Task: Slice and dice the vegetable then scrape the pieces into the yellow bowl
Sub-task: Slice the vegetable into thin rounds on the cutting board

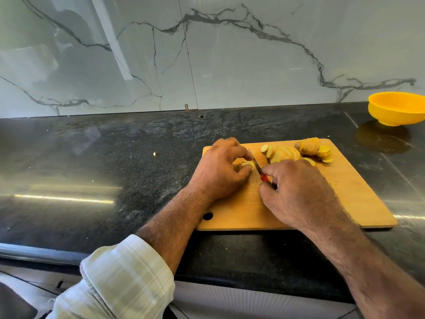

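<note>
The vegetable (247, 164) is pale yellow inside with a tan skin, and only a small uncut remnant of it shows, mostly covered by the left hand (220, 171). That hand's fingers are curled over the remnant, pinning it to the wooden cutting board (345, 192) near the board's far left corner. Just to its right the right hand (296, 192) is clamped around the red handle of a knife (256, 162), whose thin blade runs away from the person, its edge against the right face of the remnant; whether the blade has bitten into it is hard to tell, as the fingers hide the contact.

Cut slices (296, 151) lie in overlapping rows along the far edge of the board, thin yellow rounds with tan rims, just beyond the right hand's knuckles and apart from the blade.

The yellow bowl (395, 108) stands on the dark worktop (92, 169) by the marble wall, well apart from the board, beyond its far right corner.
</note>
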The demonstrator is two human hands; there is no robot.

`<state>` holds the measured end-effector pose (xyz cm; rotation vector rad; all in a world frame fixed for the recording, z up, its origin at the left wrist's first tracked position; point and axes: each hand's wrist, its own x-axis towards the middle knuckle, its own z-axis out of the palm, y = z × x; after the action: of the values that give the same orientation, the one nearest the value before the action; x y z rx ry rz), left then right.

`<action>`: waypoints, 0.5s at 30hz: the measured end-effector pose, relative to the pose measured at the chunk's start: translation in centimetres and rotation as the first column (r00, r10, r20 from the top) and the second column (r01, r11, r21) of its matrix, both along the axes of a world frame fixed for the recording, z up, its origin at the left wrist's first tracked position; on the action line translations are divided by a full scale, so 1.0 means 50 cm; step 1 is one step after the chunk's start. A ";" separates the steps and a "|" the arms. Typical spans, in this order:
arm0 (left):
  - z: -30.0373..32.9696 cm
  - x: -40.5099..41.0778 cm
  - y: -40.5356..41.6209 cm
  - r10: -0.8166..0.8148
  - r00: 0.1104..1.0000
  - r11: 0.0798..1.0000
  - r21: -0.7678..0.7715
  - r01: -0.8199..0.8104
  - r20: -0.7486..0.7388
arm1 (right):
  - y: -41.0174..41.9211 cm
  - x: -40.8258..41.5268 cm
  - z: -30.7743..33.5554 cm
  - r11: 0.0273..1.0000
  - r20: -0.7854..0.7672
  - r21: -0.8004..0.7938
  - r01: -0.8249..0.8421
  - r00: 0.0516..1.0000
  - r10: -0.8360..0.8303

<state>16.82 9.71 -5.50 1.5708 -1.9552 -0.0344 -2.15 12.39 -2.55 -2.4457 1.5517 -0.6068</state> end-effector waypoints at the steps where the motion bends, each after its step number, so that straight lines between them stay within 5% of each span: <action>1: 0.000 0.002 -0.001 -0.005 1.000 1.000 -0.004 0.005 0.003 | 0.001 -0.002 0.000 1.000 -0.002 -0.002 0.013 1.000 -0.013; 15: 0.001 0.004 -0.002 0.032 0.997 0.995 0.094 -0.025 -0.071 | 0.004 -0.003 0.011 1.000 -0.035 0.016 0.014 0.999 -0.013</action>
<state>17.01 9.62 -5.44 1.6343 -1.8989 -0.1711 -2.30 12.60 -2.02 -2.4486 1.5810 -0.5550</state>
